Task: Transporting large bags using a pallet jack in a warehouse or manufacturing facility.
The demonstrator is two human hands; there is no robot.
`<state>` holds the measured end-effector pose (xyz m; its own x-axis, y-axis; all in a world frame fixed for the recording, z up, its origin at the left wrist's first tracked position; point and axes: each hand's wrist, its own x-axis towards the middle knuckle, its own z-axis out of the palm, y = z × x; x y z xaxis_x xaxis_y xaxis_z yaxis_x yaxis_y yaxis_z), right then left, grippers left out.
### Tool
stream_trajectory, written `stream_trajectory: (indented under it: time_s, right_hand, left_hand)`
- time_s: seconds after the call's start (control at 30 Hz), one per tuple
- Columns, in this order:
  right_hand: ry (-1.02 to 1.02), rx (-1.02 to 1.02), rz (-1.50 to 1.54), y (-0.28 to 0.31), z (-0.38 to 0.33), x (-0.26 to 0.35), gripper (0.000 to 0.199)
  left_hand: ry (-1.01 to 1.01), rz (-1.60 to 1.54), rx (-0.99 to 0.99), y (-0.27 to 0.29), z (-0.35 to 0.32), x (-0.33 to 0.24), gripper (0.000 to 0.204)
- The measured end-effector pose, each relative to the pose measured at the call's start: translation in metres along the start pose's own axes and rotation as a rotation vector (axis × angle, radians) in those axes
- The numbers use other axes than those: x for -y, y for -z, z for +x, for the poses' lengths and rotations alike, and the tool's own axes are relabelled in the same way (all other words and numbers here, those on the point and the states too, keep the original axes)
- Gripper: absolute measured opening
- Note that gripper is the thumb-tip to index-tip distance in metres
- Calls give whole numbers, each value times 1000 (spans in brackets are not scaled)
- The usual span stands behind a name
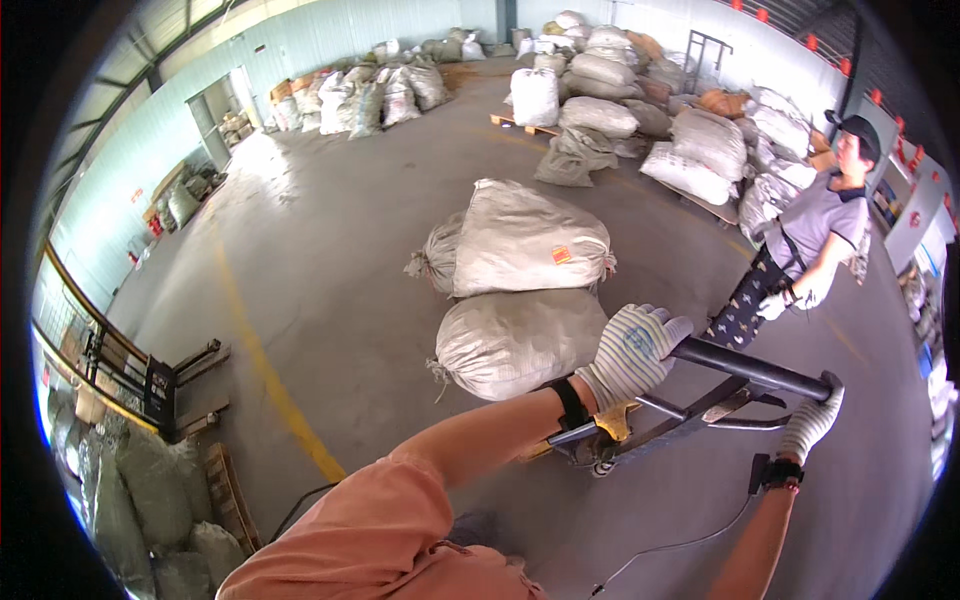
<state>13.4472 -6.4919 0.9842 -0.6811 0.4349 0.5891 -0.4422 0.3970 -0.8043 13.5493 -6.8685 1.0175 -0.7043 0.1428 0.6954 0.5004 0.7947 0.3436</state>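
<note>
My left hand (632,352), in a white knit glove, grips the left end of a black pallet-jack handle bar (750,368). At the bar's right end my right hand (812,420), also gloved, is closed around it. The handle's black and yellow shaft (640,432) slopes down toward a load of large grey-white sacks. The nearest sack (515,340) lies just beyond my left hand, with a bigger sack (528,240) stacked behind it and a small one (437,255) at its left.
A person in a cap and grey shirt (815,225) stands at the right, hands near the load. More sacks (690,150) are piled on pallets along the far and right walls. A forklift's forks (195,385) and stacked sacks (140,500) sit at the left. A yellow floor line (262,365) runs past.
</note>
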Motion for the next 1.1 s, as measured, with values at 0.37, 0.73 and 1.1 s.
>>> stream_trajectory:
  time_s: [0.37,0.73,1.1]
  right_hand:
    - [-106,306,452,-204,203,-153,12]
    - [32,541,414,-504,269,-161,29]
    - [-135,826,728,-827,307,-185,30]
  left_hand:
    - [133,99,-153,-67,121,101,36]
    - [250,236,-289,-97,212,242,39]
    - [504,415,-378,-121,295,361,42]
